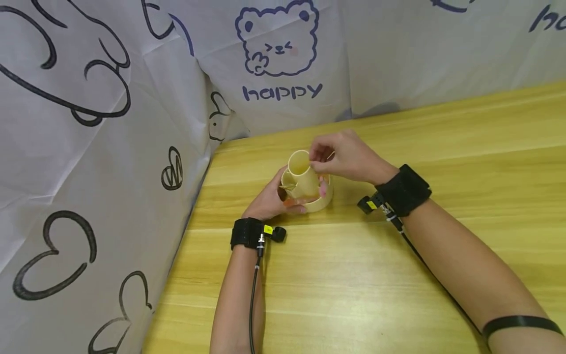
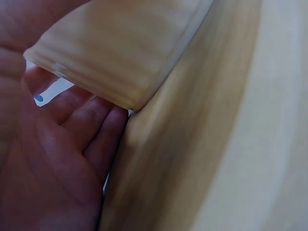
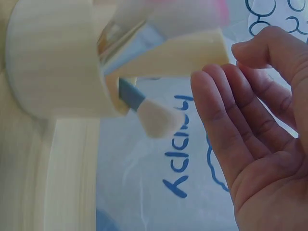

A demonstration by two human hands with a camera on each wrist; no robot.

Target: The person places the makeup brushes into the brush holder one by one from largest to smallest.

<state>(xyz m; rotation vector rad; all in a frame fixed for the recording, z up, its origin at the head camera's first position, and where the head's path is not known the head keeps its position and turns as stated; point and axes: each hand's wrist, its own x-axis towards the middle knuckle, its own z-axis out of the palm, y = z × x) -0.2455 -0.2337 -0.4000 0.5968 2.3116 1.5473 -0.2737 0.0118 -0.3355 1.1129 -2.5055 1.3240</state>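
A cream round brush holder (image 1: 317, 204) stands on the wooden table, with a taller cream tube (image 1: 305, 181) rising from it. My left hand (image 1: 269, 199) grips the holder's side from the left; its fingers curve round the wall (image 2: 125, 48) in the left wrist view. At the tube's upper rim, my right hand (image 1: 342, 155) pinches with thumb and fingertips. From the right wrist, a makeup brush (image 3: 156, 115) with pale bristles and a teal ferrule leans out of the holder, beside the tube (image 3: 178, 57). A translucent pink-edged piece (image 3: 192, 21) also sticks out, blurred.
White sheets (image 1: 380, 54) with drawings and lettering hang behind and at the left of the table (image 1: 345, 285). Each wrist wears a black strap (image 1: 404, 191) with a small camera and a cable running back along the arm.
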